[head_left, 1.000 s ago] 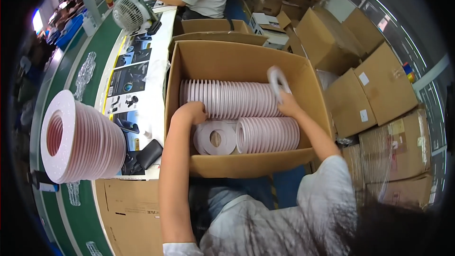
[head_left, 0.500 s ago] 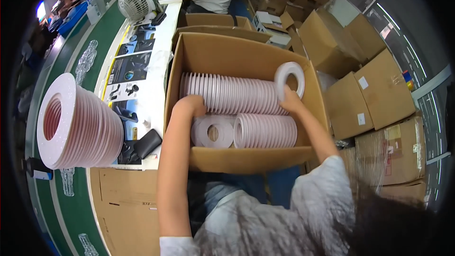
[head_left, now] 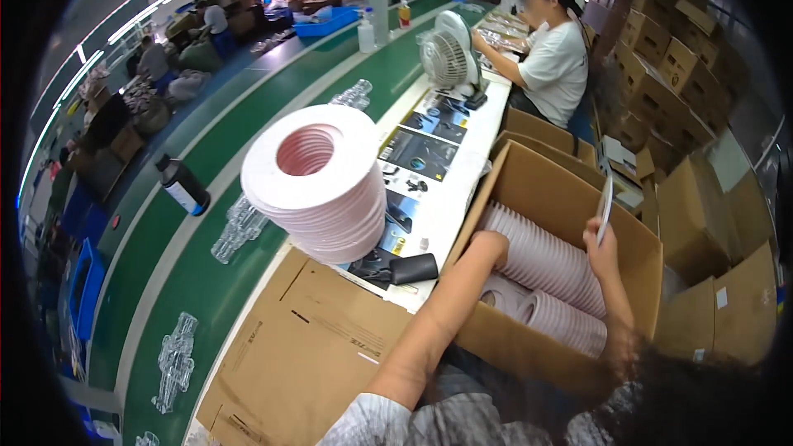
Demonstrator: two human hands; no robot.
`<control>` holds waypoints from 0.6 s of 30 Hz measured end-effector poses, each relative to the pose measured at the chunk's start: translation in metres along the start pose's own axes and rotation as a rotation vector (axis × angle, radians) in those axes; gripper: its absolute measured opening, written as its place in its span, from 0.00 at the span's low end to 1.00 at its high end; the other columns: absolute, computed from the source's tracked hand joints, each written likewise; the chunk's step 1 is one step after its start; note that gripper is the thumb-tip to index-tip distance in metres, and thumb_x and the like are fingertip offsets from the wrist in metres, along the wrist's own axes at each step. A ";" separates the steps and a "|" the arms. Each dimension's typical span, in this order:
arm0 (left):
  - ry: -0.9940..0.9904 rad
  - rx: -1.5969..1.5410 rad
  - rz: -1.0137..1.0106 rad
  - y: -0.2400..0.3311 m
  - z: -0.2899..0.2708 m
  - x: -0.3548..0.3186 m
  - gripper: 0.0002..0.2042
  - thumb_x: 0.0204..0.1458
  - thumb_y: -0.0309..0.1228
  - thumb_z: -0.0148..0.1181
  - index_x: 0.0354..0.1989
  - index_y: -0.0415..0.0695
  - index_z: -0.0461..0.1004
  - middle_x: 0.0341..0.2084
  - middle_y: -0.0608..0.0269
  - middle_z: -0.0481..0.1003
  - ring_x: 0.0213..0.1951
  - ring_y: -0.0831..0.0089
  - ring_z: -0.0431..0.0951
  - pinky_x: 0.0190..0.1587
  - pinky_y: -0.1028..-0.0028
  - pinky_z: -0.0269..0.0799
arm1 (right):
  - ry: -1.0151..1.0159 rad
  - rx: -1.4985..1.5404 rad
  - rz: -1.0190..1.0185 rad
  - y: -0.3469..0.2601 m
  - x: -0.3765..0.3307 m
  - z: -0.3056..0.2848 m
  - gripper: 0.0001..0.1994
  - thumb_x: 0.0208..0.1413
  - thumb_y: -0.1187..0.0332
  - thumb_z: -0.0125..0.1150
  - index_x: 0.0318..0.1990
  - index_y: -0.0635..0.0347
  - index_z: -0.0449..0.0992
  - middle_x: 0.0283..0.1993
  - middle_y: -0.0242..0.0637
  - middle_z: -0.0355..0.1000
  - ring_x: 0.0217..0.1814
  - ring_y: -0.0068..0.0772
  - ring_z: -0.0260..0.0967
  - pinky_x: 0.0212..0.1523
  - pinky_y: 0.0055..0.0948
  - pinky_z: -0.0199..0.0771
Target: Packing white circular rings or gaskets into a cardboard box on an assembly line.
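A large carton (head_left: pixel 555 362) stands in front of me with pale pink ring-shaped discs packed in it on edge. A long row of discs (head_left: pixel 541 256) runs along its far side, with a shorter row (head_left: pixel 570 322) nearer me. My left hand (head_left: pixel 493 246) reaches into the carton at the left end of the long row; its fingers are hidden. My right hand (head_left: pixel 603 248) grips a single flat ring (head_left: pixel 607 205), raised near the carton's right wall and seen almost edge-on. A tall stack of pink-white rings (head_left: pixel 343 206) stands on the bench to the left.
Green conveyor (head_left: pixel 248 297) carries clear plastic packs (head_left: pixel 176 363) and a dark bottle (head_left: pixel 182 184). On the white bench lie a black pouch (head_left: pixel 413 269) and a fan (head_left: pixel 448 54). A co-worker (head_left: pixel 555 58) sits beyond. Cartons (head_left: pixel 698 198) are piled at right.
My view has swung left, so the carton now appears farther right and more conveyor shows. The ring in my right hand has turned from face-on to nearly edge-on. My left hand stays in the carton.
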State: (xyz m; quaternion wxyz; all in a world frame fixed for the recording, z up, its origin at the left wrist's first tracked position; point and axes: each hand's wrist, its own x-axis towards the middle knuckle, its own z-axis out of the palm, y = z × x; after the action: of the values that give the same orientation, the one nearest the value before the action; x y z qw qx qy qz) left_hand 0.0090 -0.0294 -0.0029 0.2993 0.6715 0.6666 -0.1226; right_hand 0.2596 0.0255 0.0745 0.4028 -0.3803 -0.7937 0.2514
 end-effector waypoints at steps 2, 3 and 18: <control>0.033 -0.001 0.007 0.011 -0.015 -0.009 0.13 0.42 0.31 0.56 0.37 0.41 0.79 0.40 0.50 0.76 0.44 0.57 0.76 0.47 0.65 0.71 | 0.043 0.422 0.010 -0.054 0.041 0.010 0.10 0.54 0.66 0.53 0.39 0.63 0.71 0.35 0.31 0.67 0.39 0.24 0.63 0.41 0.25 0.63; 0.040 -0.003 -0.027 -0.003 -0.024 -0.013 0.13 0.42 0.31 0.56 0.37 0.41 0.79 0.40 0.50 0.76 0.44 0.57 0.76 0.47 0.65 0.71 | 0.015 0.520 0.048 -0.100 0.056 0.025 0.14 0.54 0.62 0.52 0.41 0.64 0.72 0.35 0.30 0.67 0.39 0.22 0.63 0.42 0.22 0.62; 0.292 0.162 -0.110 0.014 -0.046 0.007 0.14 0.42 0.31 0.55 0.37 0.41 0.79 0.38 0.50 0.76 0.43 0.58 0.76 0.46 0.66 0.71 | -0.548 0.891 0.000 -0.372 0.106 0.211 0.15 0.59 0.65 0.51 0.39 0.73 0.71 0.35 0.42 0.73 0.30 0.32 0.74 0.27 0.28 0.79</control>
State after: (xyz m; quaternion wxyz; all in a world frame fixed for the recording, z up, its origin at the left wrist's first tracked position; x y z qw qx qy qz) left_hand 0.0125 0.0030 0.0332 0.1368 0.6666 0.7268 -0.0933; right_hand -0.1059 -0.1262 0.2685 0.3030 -0.0922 -0.6862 0.6548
